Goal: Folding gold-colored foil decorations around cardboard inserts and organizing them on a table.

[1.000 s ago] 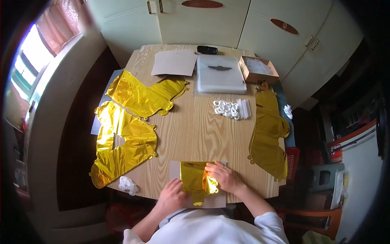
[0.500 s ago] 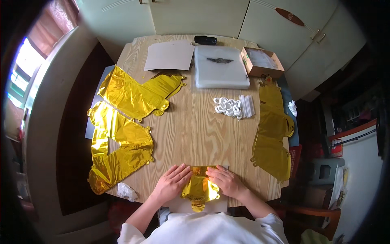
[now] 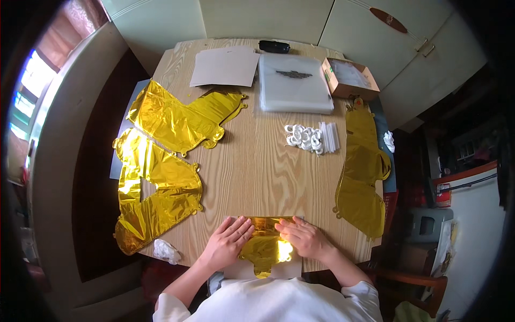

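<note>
A shiny gold foil balloon, flat and folded, lies on a pale card at the table's near edge. My left hand rests flat on its left side, fingers stretched out. On its right side lies my right hand, also flat, with its fingertips on the foil. Neither hand grips anything. The balloon's narrow lower end points toward me. Part of its edges is hidden under the hands.
Flat gold foil balloons lie at left and right. Farther back are pale cards, clear plastic bags, a box, and a black case. White ribbon coils sit beside clear straws; crumpled white plastic lies near left.
The foil under my hands looks smoother, and its bright reflection has changed shape. My right hand has shifted slightly to the right. The whole view has tilted a little.
</note>
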The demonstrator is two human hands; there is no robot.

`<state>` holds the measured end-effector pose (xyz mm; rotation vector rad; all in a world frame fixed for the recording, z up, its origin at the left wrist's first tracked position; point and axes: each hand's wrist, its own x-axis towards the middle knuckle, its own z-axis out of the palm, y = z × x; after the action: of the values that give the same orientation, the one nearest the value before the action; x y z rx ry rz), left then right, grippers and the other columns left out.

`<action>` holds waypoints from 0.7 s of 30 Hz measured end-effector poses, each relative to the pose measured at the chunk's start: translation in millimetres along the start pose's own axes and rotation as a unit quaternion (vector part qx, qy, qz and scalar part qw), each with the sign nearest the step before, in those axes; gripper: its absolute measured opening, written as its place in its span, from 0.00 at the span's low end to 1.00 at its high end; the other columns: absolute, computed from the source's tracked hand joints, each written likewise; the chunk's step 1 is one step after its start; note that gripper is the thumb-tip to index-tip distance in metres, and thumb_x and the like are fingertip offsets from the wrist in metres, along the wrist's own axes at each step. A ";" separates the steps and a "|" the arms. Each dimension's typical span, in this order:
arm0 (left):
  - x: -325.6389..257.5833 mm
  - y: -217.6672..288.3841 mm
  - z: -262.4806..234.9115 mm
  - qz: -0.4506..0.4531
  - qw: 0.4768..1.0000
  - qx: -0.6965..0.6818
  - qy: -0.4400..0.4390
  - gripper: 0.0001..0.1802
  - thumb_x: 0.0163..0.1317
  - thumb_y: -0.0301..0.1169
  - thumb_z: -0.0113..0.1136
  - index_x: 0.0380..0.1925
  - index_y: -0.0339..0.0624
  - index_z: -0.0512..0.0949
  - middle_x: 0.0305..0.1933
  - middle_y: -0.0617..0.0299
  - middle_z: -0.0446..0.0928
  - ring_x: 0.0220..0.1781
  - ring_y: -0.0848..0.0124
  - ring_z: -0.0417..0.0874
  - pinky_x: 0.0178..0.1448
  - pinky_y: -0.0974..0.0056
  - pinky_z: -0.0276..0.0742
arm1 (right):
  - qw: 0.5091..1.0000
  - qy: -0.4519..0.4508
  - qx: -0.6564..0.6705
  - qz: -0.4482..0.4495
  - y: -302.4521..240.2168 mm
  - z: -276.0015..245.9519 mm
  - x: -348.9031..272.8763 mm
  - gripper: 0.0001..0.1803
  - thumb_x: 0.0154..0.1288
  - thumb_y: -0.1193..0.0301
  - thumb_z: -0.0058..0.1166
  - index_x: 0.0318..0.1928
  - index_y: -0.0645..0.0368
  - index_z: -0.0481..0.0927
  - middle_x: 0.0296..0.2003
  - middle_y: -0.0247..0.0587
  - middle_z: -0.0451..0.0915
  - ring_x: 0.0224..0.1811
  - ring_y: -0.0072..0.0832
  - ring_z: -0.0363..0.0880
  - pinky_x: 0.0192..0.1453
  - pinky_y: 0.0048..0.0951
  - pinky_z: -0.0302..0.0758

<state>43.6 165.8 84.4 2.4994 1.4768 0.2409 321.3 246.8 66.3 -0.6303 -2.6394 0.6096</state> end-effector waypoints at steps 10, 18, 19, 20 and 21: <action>7.4 0.1 -44.8 -0.018 0.992 -0.100 -0.080 0.33 0.55 0.40 0.58 0.61 0.38 0.73 0.67 0.53 0.71 0.71 0.63 0.68 0.74 0.35 0.49 | 0.998 -0.022 0.051 0.018 -3.1 -15.7 -6.1 0.17 0.55 0.59 0.59 0.40 0.57 0.81 0.58 0.39 0.79 0.63 0.36 0.76 0.70 0.51 0.65; 37.7 18.6 6.9 -0.012 0.998 -0.046 0.049 0.32 0.61 0.40 0.57 0.64 0.36 0.68 0.70 0.52 0.66 0.73 0.57 0.65 0.74 0.48 0.57 | 0.999 0.007 0.037 0.030 -4.4 -7.9 -6.4 0.13 0.59 0.61 0.60 0.36 0.58 0.79 0.55 0.39 0.81 0.61 0.35 0.77 0.69 0.49 0.67; 37.6 20.4 10.6 -0.016 0.998 -0.049 0.045 0.33 0.62 0.41 0.57 0.65 0.36 0.66 0.70 0.51 0.65 0.73 0.56 0.64 0.75 0.47 0.57 | 0.999 0.012 0.038 0.031 -4.6 -7.7 -6.3 0.13 0.59 0.61 0.60 0.36 0.58 0.79 0.55 0.39 0.81 0.61 0.36 0.77 0.69 0.49 0.67; 36.9 21.5 12.8 -0.021 0.998 -0.052 0.040 0.34 0.63 0.42 0.56 0.66 0.35 0.65 0.71 0.49 0.65 0.73 0.54 0.63 0.75 0.47 0.56 | 0.999 0.015 0.039 0.031 -4.2 -7.1 -6.2 0.13 0.60 0.62 0.60 0.36 0.58 0.79 0.55 0.39 0.81 0.61 0.36 0.77 0.69 0.49 0.68; 36.9 21.6 12.8 -0.023 0.998 -0.050 0.039 0.34 0.63 0.42 0.55 0.66 0.35 0.65 0.71 0.49 0.64 0.74 0.54 0.63 0.75 0.47 0.56 | 0.999 0.018 0.039 0.031 -3.4 -6.9 -5.6 0.12 0.60 0.62 0.59 0.37 0.58 0.79 0.55 0.40 0.81 0.61 0.36 0.77 0.69 0.50 0.68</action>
<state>82.8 186.7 79.1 2.4003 1.5094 0.3981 327.8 243.6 72.4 -0.6946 -2.5581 0.7095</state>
